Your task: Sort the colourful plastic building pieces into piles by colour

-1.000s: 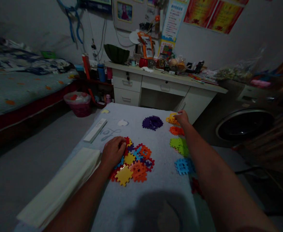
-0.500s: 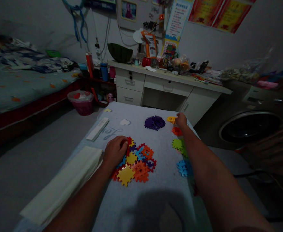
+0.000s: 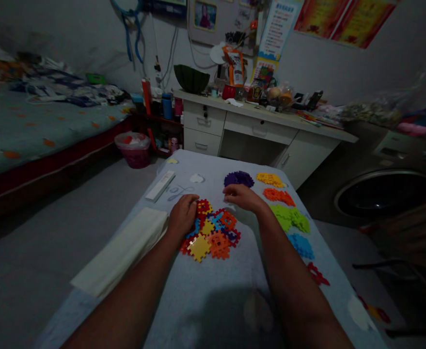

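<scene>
A heap of notched plastic building pieces in mixed colours (image 3: 208, 227) lies mid-table. My left hand (image 3: 183, 213) is at the heap's left edge, its fingers curled in against a red building piece (image 3: 203, 205); the fingertips are partly hidden. Just above and right of the heap is my right hand (image 3: 244, 197), fingers apart and nothing visible in them. Purple pieces (image 3: 239, 179) form a pile beyond it. Down the right side are yellow pieces (image 3: 270, 180), orange pieces (image 3: 278, 196), green pieces (image 3: 289, 218), blue pieces (image 3: 301, 245) and red pieces (image 3: 317, 274), grouped by colour.
A folded pale cloth (image 3: 125, 249) and a white box (image 3: 160, 186) lie on the table's left side. Past the far edge stands a cluttered desk (image 3: 203, 121). A washing machine (image 3: 390, 169) is at right, a waste bin (image 3: 133, 149) and bed at left.
My right hand has come back from the yellow pieces at the far right to the heap, now without the yellow piece. My left hand stays at the heap's left edge. The view has shifted slightly.
</scene>
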The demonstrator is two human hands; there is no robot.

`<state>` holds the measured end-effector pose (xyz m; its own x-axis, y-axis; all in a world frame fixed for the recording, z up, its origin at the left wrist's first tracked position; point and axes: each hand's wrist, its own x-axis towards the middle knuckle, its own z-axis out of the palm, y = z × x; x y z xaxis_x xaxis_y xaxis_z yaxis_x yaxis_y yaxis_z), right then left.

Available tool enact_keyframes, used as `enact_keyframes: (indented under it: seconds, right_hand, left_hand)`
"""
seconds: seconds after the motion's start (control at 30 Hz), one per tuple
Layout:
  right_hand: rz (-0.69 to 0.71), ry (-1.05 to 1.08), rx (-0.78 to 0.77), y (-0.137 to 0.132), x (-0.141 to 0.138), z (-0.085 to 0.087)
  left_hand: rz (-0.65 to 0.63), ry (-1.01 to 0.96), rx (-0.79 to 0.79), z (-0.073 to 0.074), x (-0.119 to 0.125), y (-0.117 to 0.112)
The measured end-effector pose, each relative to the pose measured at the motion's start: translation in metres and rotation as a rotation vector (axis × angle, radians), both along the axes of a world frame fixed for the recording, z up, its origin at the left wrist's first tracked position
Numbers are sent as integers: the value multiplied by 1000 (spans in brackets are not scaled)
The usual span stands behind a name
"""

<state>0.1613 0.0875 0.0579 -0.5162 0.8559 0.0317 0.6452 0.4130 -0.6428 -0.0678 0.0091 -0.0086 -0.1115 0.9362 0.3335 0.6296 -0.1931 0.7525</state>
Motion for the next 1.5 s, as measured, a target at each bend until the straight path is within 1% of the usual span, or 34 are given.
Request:
enact_keyframes:
  seconds: [0.03, 0.13, 0.2, 0.27, 0.43, 0.57, 0.63, 0.7, 0.77, 0.83, 0.93, 1.0, 1.1, 1.2, 1.3, 1.4, 1.5]
  right_hand:
    - [35, -32, -2, -7, -12, -4]
    - [15, -73, 61, -20, -41, -18]
    - [16, -93, 108, -24, -53, -25]
    - [38, -107, 127, -25, -59, -30]
    - [54, -66, 110, -25, -54, -32]
    - [10, 20, 111, -23, -48, -30]
    - [-23, 60, 98, -22, -46, -27]
    - [-34, 110, 41, -20, -44, -23]
    - [-28, 168, -22, -19, -40, -17]
    - [-28, 234, -36, -18, -34, -9]
    - [-71, 327, -6, -19, -17, 9]
    - [-107, 359, -3, -23, 1, 23]
    - [-146, 345, -23, -36, 38, 42]
    - [-192, 253, -46, -59, 81, 53]
    - [-271, 168, -104, -90, 124, 51]
    - [-340, 126, -187, -126, 160, 39]
    - [-372, 119, -242, -159, 186, 27]
  left_hand:
    - [2, 0, 4, 0, 0, 0]
    - [1, -3, 14, -1, 0, 1]
    - [-4, -7, 17, -1, 0, 2]
    - [-7, -11, 19, 0, -1, 2]
    - [15, -21, 3, 1, 1, 0]
    - [-23, 6, -65, 2, 1, -3]
    - [-47, 33, -86, 3, 1, -3]
    - [-57, 56, -92, 3, 0, -2]
    - [-61, 77, -94, 3, 0, -1]
    - [-60, 94, -96, 2, 0, 0]
    - [-52, 100, -106, 1, 0, 0]
    - [-57, 87, -108, 1, 0, 0]
    - [-74, 58, -105, 1, 0, -2]
    - [-99, 48, -107, 3, 2, -4]
    - [-117, 53, -89, 5, 3, -5]
    - [-115, 75, -50, 8, 3, -7]
    - [-75, 115, 12, 10, 3, -9]
